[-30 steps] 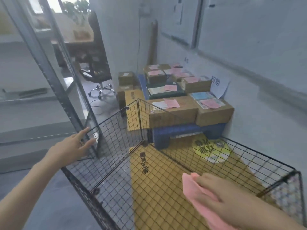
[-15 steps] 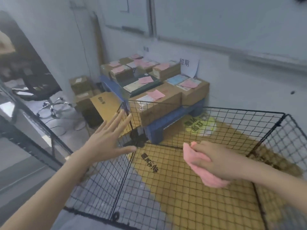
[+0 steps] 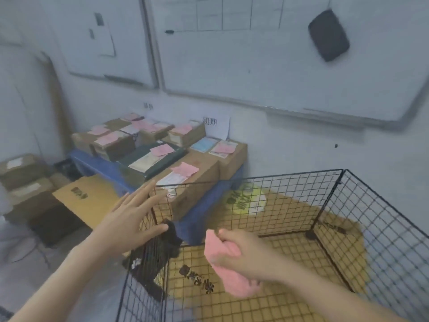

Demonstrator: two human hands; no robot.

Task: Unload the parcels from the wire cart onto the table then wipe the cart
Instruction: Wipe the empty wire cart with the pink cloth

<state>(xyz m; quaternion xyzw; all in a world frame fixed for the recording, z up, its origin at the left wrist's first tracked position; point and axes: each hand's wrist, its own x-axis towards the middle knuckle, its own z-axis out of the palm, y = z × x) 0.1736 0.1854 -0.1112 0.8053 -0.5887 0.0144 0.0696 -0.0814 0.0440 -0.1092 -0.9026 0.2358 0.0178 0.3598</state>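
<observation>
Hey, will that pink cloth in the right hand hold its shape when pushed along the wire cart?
Probably not: the pink cloth bunches and droops below the right hand, so it looks soft and floppy. It may snag on the open-mesh wire cart.

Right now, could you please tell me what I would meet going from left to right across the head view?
Stacked cardboard boxes on the floor → flat cardboard sheet → left hand → pink cloth gripped by the right hand → right wall of the wire cart.
</observation>
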